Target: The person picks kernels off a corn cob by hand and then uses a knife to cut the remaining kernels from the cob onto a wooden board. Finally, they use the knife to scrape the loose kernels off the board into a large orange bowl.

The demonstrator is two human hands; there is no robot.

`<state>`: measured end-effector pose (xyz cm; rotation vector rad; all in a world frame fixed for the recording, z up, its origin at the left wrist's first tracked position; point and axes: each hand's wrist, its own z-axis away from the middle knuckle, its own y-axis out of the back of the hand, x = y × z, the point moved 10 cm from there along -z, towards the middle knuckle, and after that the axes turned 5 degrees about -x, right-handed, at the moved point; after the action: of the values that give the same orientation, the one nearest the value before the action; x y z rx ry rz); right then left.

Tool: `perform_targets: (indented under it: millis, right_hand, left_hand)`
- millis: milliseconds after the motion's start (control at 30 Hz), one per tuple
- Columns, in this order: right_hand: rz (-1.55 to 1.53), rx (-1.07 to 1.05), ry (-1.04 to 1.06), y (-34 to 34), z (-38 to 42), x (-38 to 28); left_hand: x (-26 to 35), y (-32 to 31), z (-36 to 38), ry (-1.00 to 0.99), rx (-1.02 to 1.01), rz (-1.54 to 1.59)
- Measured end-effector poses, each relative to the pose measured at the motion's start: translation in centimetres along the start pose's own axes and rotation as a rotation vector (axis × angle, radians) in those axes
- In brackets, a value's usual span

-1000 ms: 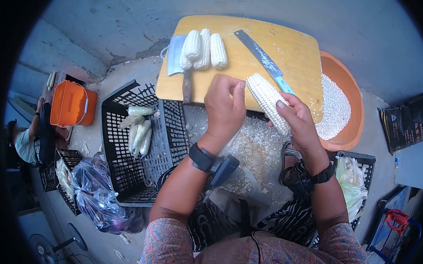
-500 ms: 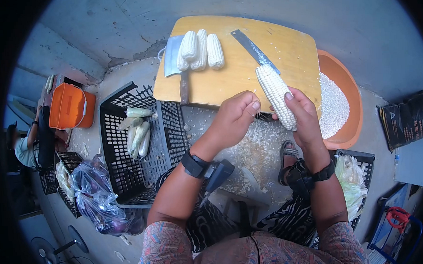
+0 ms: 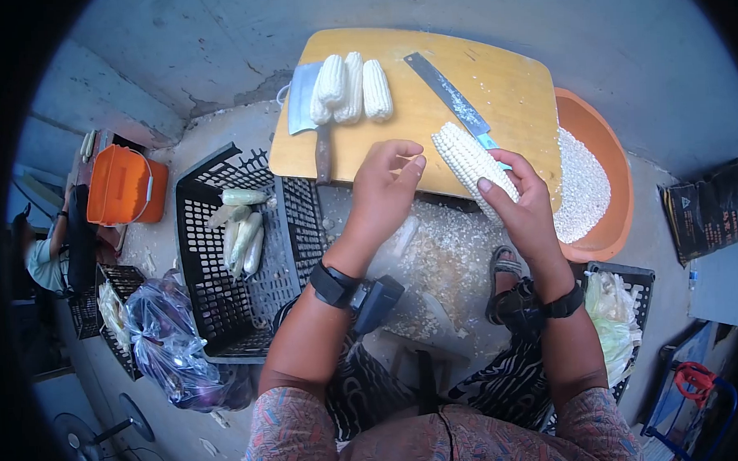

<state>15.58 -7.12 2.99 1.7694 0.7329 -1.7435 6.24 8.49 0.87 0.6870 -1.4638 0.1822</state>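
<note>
My right hand (image 3: pixel 526 203) grips an ear of white corn (image 3: pixel 469 162), husked and held tilted over the near edge of the wooden table (image 3: pixel 432 158). My left hand (image 3: pixel 386 184) is to the left of that ear, thumb and fingers apart, with nothing in it. A blurred pale scrap (image 3: pixel 405 235) shows just below this hand. Behind the ear lies a long knife (image 3: pixel 445 91), its blade flecked with white and its blue handle partly hidden. Several husked ears (image 3: pixel 350 90) lie at the table's left, partly on a cleaver (image 3: pixel 303 101) with a wooden handle.
An orange basin (image 3: pixel 622 186) of loose white kernels stands right of the table. At left, a black crate (image 3: pixel 195 296) holds several ears. Beyond are a plastic bag (image 3: pixel 172 342), an orange bucket (image 3: pixel 120 188) and another person (image 3: pixel 45 261). Husks (image 3: pixel 613 323) fill a crate at right.
My left hand has opened from a closed pinch and moved left and up. A pale scrap now shows beneath it. The ear in my right hand has shifted slightly left, uncovering the knife's blue handle.
</note>
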Motion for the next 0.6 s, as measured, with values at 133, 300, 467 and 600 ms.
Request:
perform_targets:
  millis: [133,300,467,600]
  right_hand:
    - [0.129,-0.046,0.011,-0.8,0.3,-0.2]
    - [0.243,-0.037,0.034,-1.0,0.5,-0.1]
    - [0.262,-0.020,0.039,-1.3,0.5,0.1]
    - [0.294,0.001,0.033,-1.3,0.5,-0.3]
  left_hand:
    - [0.3,1.3,0.0,-0.023,0.075,0.236]
    - [0.0,0.9,0.0,-0.024,0.081,0.356]
    - [3.7,2.3,0.8,-0.253,0.216,-0.055]
    - [6.3,2.4,1.7,-0.409,0.295,-0.273]
